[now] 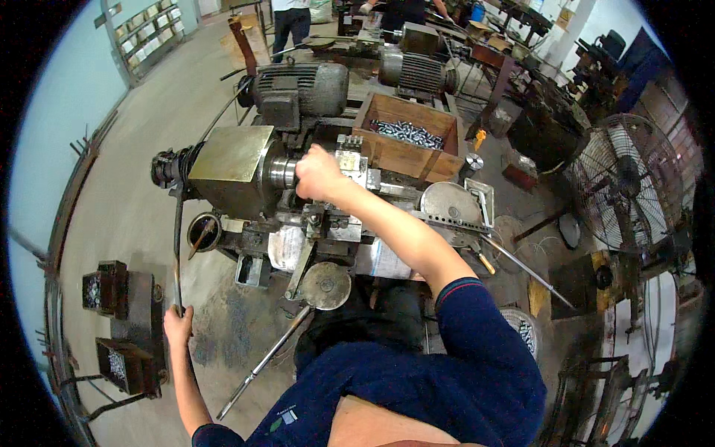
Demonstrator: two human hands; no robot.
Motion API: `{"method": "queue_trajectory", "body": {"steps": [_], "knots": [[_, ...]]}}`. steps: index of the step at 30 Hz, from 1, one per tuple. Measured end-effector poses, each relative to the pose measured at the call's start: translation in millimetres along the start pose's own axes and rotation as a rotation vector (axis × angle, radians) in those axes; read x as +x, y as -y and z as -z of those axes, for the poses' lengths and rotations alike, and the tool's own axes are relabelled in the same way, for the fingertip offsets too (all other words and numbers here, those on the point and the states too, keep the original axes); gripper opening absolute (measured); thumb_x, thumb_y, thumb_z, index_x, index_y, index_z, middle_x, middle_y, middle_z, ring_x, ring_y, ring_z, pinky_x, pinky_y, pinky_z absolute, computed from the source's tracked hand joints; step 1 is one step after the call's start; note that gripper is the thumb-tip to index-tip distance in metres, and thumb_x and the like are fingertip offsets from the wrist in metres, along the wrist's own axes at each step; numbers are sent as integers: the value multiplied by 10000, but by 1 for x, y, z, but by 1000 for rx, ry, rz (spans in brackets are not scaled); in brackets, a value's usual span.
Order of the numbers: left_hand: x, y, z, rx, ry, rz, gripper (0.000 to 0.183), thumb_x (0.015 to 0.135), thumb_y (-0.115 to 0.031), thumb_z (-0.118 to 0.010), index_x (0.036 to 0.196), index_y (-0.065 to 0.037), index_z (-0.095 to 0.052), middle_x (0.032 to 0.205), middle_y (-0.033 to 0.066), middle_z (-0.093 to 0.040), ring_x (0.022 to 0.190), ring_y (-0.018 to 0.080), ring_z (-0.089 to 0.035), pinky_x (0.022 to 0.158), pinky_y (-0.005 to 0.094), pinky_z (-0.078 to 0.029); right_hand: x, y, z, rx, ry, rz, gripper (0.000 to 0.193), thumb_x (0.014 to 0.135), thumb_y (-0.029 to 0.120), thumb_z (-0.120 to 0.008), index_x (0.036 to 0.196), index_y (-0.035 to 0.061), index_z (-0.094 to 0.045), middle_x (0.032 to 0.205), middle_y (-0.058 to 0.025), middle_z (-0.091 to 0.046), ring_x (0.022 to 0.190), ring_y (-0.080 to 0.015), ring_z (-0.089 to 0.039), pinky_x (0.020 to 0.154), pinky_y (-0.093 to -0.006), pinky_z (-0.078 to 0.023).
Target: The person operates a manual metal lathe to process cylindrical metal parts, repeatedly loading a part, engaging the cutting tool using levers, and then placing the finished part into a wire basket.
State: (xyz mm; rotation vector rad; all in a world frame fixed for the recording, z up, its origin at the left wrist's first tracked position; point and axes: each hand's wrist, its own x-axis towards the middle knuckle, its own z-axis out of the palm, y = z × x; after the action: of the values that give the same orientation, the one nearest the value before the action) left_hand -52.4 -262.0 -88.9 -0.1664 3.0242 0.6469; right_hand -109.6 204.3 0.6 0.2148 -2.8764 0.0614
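The left hand (179,325) is wrapped around a long, slim, dark rod (177,261) that hangs at the outer end of the grey metal headstock box with a brass-toned top (232,153), while the right hand (320,175) is curled just beside the bright, round steel spindle collar (281,173) — whether it grasps anything I cannot tell, since its own back hides the fingers. The likeliest trouble is pinched fingers, should the collar turn while they are this close; a slip on the rod could also carry the left hand toward the black, grooved pulley (168,168). The right forearm crosses above the machine's hard metal edges, so a quick pull back might scrape it. On the left, bare concrete floor (141,216) gives the rod swinging room — more than the crowded bed offers the right.
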Motion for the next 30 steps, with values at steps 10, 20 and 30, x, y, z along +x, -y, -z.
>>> {"method": "queue_trajectory", "body": {"steps": [10,20,30], "knots": [[49,-1,-14,-727,290,-100,212,800,-134,-597,842,67,-548,587,96,-549,498,186,-560,506,330,-495,-90,-184,31,-2,-154,-614,396,589,214,-628,963,88,-659,1138,-219,-543,1076,-348,-501,900,-401,-427],[52,32,-30,-859,85,147,337,850,-271,-591,709,34,-577,567,56,-543,489,132,-489,474,287,-398,-368,-124,14,179,-373,-799,460,537,193,-624,956,1,-634,1219,-133,-521,1134,-318,-455,929,-391,-398],[86,3,-27,-667,322,195,341,832,-282,-611,721,39,-580,573,61,-545,488,143,-494,479,298,-404,-713,-82,-35,36,199,-1849,433,593,332,-638,968,117,-663,992,-133,-631,945,-278,-597,842,-369,-476]]}}
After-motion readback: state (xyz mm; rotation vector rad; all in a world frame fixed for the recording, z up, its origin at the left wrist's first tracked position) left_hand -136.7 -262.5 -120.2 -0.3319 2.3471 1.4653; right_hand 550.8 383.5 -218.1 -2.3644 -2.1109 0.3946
